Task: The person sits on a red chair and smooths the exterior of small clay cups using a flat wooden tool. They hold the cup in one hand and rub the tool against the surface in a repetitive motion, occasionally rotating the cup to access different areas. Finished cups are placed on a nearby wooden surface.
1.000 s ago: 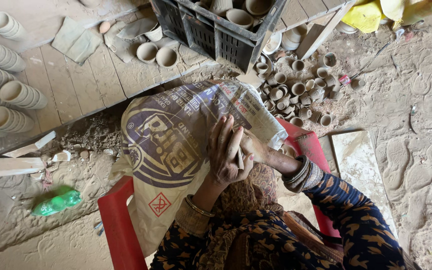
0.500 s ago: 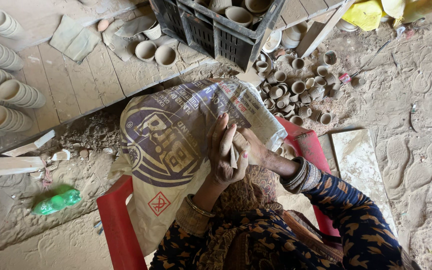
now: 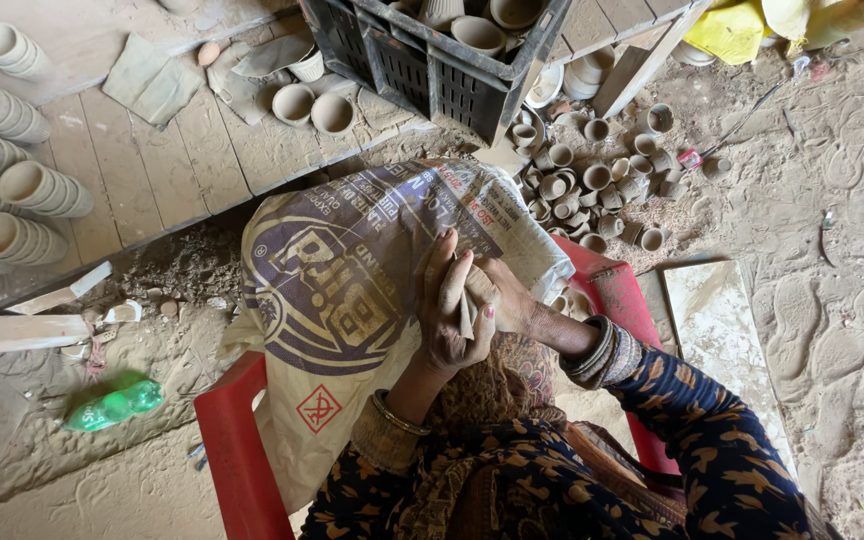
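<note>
Wooden plank platform (image 3: 152, 180): spans the upper left, grey and dusty.
Printed woven sack (image 3: 352, 290): draped over the lap at centre, lower edge spilling over the red plastic seat (image 3: 232, 460) beneath.
Black plastic crate (image 3: 432, 60): on the platform's right end at the top edge, unfired clay cups inside.
Flat pale slab (image 3: 722, 330): on the sandy ground beside the seat's right edge.
Stacks of nested clay cups (image 3: 12, 160): lying on their sides along the platform's left edge.
Heap of small clay cups (image 3: 602, 185): on the ground off the platform's right end, just beyond the sack's far edge.
Two loose clay bowls (image 3: 312, 105): on the platform near the crate's left corner.
Left hand (image 3: 452, 315): over the sack's middle, fingers stretched flat, palm pressed against the right hand; bangle at the wrist.
Right hand (image 3: 502, 295): cupped against the left, closed about a small piece of clay (image 3: 466, 312).
Clay piece: pinched between both palms, only a pale sliver visible, shape unclear.
Green plastic bottle (image 3: 112, 405): on the ground by the lower left, well apart from the seat.
</note>
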